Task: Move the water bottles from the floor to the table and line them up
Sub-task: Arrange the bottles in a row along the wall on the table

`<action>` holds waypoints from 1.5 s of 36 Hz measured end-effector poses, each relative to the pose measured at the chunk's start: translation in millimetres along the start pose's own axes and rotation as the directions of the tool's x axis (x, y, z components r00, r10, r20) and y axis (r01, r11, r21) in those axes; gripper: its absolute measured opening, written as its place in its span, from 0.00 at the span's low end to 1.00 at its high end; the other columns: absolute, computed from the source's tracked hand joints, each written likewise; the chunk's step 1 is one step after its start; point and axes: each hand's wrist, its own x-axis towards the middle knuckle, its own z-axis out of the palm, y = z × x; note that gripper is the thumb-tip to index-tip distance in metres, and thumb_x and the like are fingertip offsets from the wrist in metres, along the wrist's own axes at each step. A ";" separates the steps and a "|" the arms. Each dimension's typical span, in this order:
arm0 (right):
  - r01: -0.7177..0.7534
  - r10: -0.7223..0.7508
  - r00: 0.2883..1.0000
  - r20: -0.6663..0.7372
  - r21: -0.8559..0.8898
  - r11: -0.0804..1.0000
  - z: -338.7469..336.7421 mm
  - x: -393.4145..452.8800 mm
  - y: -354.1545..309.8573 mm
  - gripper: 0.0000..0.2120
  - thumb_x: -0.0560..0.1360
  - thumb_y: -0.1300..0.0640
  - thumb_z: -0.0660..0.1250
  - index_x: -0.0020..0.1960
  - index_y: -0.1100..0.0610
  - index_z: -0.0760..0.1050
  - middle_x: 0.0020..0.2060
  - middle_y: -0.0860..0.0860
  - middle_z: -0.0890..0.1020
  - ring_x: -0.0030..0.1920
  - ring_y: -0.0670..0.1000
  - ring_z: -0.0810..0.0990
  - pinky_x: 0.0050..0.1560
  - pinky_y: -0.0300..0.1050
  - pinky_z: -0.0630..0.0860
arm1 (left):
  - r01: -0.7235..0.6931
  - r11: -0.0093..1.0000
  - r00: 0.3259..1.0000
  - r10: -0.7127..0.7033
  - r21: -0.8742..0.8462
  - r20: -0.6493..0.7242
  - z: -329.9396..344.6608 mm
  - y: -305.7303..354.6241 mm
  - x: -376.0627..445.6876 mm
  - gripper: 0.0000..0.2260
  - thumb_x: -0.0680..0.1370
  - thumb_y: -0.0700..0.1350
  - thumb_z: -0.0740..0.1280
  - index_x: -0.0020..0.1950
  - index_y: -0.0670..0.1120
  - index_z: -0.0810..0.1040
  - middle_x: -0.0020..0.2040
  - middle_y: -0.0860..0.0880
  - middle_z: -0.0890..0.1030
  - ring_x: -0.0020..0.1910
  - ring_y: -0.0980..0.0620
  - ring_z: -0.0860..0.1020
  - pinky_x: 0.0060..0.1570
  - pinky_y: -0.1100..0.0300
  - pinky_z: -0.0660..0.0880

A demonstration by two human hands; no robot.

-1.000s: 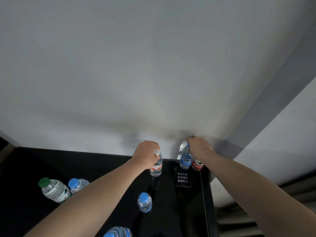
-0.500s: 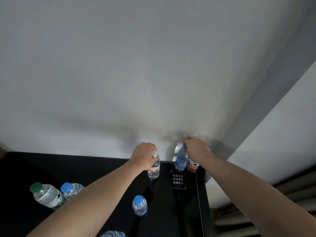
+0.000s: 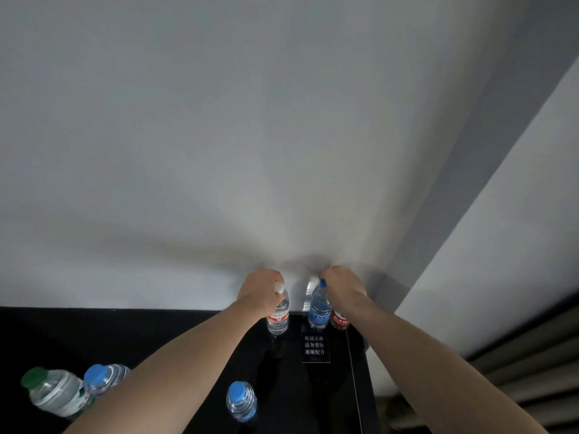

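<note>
My left hand grips the neck of a white-capped bottle with a red and white label, upright at the back of the black table. My right hand grips the top of a blue-labelled bottle just to its right. A red-labelled bottle stands against the blue one, its top hidden by my wrist. Nearer me stand a blue-capped bottle, another blue-capped bottle and a green-capped bottle.
A small black sign with white characters lies on the table in front of the two right-hand bottles. A white wall rises directly behind the table. The table's right edge drops off to the floor beside grey slats.
The view has shifted slightly, so the table and bottles sit a little lower and to the left in frame. Both hands keep their grip on the same two bottles at the back.
</note>
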 end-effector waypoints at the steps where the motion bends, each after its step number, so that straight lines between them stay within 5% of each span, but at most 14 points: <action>1: 0.000 0.000 1.000 -0.003 0.003 1.000 0.6 0.3 0.4 0.13 0.75 0.67 0.65 0.56 0.58 0.82 0.52 0.57 0.82 0.52 0.59 0.82 0.54 0.52 0.80 | 0.005 1.000 1.000 -0.005 -0.013 -0.005 2.0 1.2 2.0 0.06 0.74 0.43 0.74 0.48 0.52 0.81 0.51 0.52 0.80 0.51 0.50 0.78 0.44 0.63 0.72; 5: -0.001 0.001 1.000 0.009 0.007 1.000 2.8 2.9 1.2 0.15 0.74 0.68 0.64 0.57 0.57 0.82 0.53 0.56 0.82 0.52 0.59 0.82 0.55 0.52 0.80 | 0.008 0.999 1.000 -0.009 -0.046 -0.022 10.4 7.3 8.1 0.09 0.75 0.43 0.74 0.54 0.51 0.82 0.55 0.51 0.80 0.54 0.49 0.78 0.49 0.61 0.75; 12: -0.006 0.006 1.000 -0.010 0.002 1.000 7.3 6.9 4.3 0.14 0.76 0.67 0.64 0.57 0.55 0.81 0.53 0.55 0.82 0.53 0.58 0.82 0.54 0.51 0.79 | -0.023 0.999 1.000 0.024 0.045 -0.016 23.1 28.4 17.0 0.06 0.76 0.43 0.73 0.40 0.50 0.80 0.45 0.49 0.85 0.45 0.49 0.83 0.43 0.58 0.79; 18: 0.004 -0.004 1.000 -0.008 -0.011 1.000 10.9 5.7 5.9 0.14 0.77 0.65 0.63 0.58 0.53 0.80 0.54 0.55 0.81 0.54 0.58 0.81 0.54 0.50 0.77 | -0.090 0.994 0.996 0.091 0.066 -0.018 25.0 42.4 24.9 0.01 0.75 0.42 0.72 0.45 0.47 0.83 0.45 0.50 0.85 0.47 0.49 0.83 0.47 0.55 0.81; 35: 0.007 -0.008 1.000 -0.020 -0.007 1.000 12.3 -0.4 9.6 0.18 0.80 0.62 0.62 0.66 0.46 0.77 0.58 0.54 0.80 0.57 0.56 0.80 0.56 0.49 0.76 | -0.091 0.996 0.996 0.091 -0.020 -0.003 28.2 42.3 19.1 0.09 0.76 0.40 0.71 0.54 0.49 0.79 0.52 0.51 0.82 0.52 0.48 0.80 0.48 0.56 0.78; 45: 0.073 -0.070 0.997 -0.040 0.091 0.993 -9.4 -4.8 43.2 0.22 0.79 0.51 0.68 0.72 0.47 0.72 0.71 0.49 0.73 0.68 0.54 0.74 0.66 0.47 0.71 | -0.113 0.991 0.992 0.108 -0.072 -0.063 26.6 37.1 13.3 0.14 0.79 0.39 0.69 0.63 0.47 0.80 0.62 0.49 0.79 0.59 0.49 0.78 0.57 0.61 0.74; 51: -0.020 0.021 0.999 -0.027 0.053 0.998 -7.1 -14.8 59.3 0.14 0.79 0.56 0.64 0.63 0.49 0.79 0.59 0.52 0.80 0.57 0.55 0.80 0.55 0.49 0.78 | -0.088 0.991 0.994 0.082 -0.098 -0.065 26.7 41.3 11.3 0.10 0.79 0.38 0.68 0.58 0.47 0.83 0.61 0.50 0.80 0.57 0.52 0.78 0.52 0.66 0.70; 54: -0.028 0.031 0.999 -0.027 0.079 0.996 0.0 -17.1 57.9 0.17 0.80 0.60 0.63 0.67 0.51 0.77 0.58 0.53 0.80 0.57 0.55 0.80 0.56 0.49 0.77 | -0.057 0.993 0.997 0.051 -0.099 -0.062 27.6 45.7 11.4 0.11 0.79 0.37 0.68 0.59 0.47 0.82 0.61 0.50 0.80 0.56 0.51 0.78 0.52 0.64 0.73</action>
